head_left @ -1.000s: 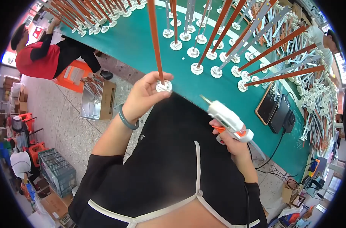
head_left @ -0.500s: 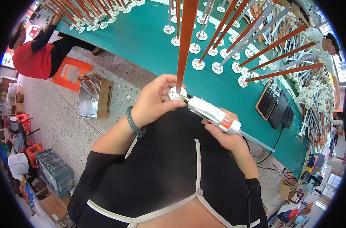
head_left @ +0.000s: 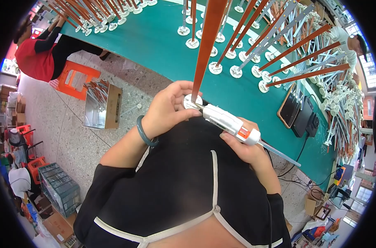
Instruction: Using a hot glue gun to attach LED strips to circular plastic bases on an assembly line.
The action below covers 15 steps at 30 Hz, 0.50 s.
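My left hand [head_left: 171,103] is closed round the edge of a round white base [head_left: 188,101]. From that base a long reddish-brown flat strip [head_left: 206,51] rises toward the top of the view, leaning right. A white hot glue gun [head_left: 226,121] lies in my right hand [head_left: 245,146], whose fingers are wrapped round its far side and partly hidden. The gun's metal nozzle meets the base close to the strip's foot. Out of its back end sticks a clear glue stick [head_left: 281,153].
Several strips on white bases [head_left: 215,68] stand across the green table [head_left: 155,53]. A tangled pile of them [head_left: 340,107] lies at the right. Nearer are a phone [head_left: 288,108] and a black device with a cable [head_left: 304,118]. A person in red [head_left: 35,60] sits at the far left beside an orange stool [head_left: 74,80].
The strip's top has tilted to the right, while its base stays in my left hand. The glue gun has shifted very slightly left. The seated person has leaned a little.
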{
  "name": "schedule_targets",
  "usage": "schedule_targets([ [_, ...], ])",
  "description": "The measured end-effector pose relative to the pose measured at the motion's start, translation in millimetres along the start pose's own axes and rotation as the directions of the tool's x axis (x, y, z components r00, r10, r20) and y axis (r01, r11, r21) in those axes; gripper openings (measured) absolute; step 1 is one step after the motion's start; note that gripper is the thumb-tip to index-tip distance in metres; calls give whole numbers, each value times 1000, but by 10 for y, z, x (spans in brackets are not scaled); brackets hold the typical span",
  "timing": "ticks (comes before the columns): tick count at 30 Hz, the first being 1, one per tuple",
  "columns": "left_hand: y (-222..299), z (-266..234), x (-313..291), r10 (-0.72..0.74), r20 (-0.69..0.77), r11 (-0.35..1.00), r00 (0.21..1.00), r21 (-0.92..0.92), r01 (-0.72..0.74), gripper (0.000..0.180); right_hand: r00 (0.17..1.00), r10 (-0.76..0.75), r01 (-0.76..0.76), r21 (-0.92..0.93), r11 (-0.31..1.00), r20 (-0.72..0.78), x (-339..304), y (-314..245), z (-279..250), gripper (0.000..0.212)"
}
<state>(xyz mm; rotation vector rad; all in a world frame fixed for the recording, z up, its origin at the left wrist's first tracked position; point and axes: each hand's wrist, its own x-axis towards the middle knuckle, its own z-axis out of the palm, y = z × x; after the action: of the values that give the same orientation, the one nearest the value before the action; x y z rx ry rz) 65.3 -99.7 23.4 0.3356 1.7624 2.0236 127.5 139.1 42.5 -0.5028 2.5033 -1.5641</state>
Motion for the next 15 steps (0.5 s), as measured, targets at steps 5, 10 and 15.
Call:
schedule_targets([
  [5, 7, -1, -3, 21, 5, 1000, 1000, 0, -21, 58, 999, -14, 15, 14, 1000, -28, -6, -15, 22, 26],
  [10, 14, -6, -1, 16, 5, 1000, 1000, -16, -16, 60, 997, -45, 46, 34, 998, -56, -9, -4, 34, 23],
  [15, 9, -21, 21, -8, 23, 998, 1000, -67, 10, 61, 995, -54, 60, 72, 996, -84, -11, 11, 36, 20],
])
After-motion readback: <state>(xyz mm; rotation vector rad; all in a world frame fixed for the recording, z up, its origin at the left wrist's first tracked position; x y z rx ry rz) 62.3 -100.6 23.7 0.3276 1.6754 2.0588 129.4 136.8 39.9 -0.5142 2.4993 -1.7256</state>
